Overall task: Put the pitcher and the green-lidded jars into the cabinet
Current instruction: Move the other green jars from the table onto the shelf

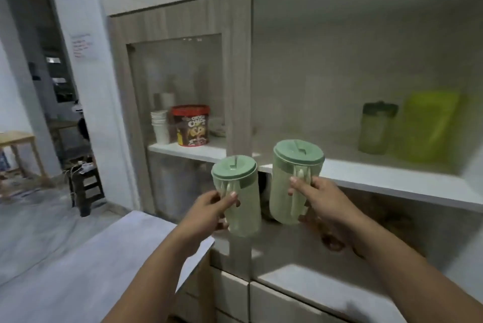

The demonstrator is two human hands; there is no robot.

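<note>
At the far left, beyond a doorway, stand a light wooden table (19, 139) and a dark wooden stool (85, 186) on the grey floor. Behind the glass-fronted cabinet door (180, 92), a stack of white paper cups (160, 126) sits just beside a red-lidded brown cereal tub (191, 125) on a white shelf (188, 149).

Below and to the right, the left hand (209, 209) has its fingers (231, 198) clamped round the handle of a pale green translucent plastic jar with a round green lid (239, 192), holding it upright in the air above the pale tabletop (300, 281), in front of the cabinet and not on any shelf. Just beside it, apart from it, the right hand (322, 199) grips the handle of a second, slightly higher pale green plastic jar with a green lid (292, 179), fingers wrapped tight; this jar is level with the front edge of the open cabinet's white shelf (392, 181).

Farther right, at the back of that shelf, a translucent green pitcher with a dark lid (376, 128) stands next to a yellow-green plastic container (426, 124); both are blurred.
</note>
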